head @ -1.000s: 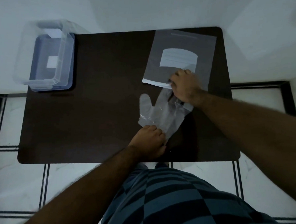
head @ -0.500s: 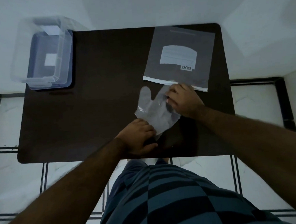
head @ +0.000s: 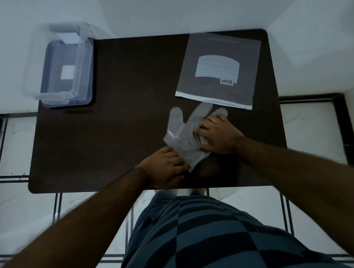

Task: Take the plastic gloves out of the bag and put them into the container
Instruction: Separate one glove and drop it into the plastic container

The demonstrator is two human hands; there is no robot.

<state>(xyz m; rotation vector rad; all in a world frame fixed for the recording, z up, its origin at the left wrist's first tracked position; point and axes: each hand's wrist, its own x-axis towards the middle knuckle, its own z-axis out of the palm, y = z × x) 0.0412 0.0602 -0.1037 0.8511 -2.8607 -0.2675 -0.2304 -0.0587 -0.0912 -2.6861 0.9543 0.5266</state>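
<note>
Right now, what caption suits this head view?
Both hands, left and right, press plastic gloves flat beside the bag.

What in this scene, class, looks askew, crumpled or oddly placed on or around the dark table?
The clear container overhangs the table's far left corner instead of sitting fully on it. The zip bag lies skewed to the table edge. The plastic gloves look creased near the cuff, where the left hand and right hand press them.

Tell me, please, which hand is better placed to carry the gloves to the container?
Probably the left hand. It rests on the cuff end of the gloves, and the container stands at the table's far left corner, on its side. The right hand lies on the gloves' far side, near the bag, and would cross over.
</note>
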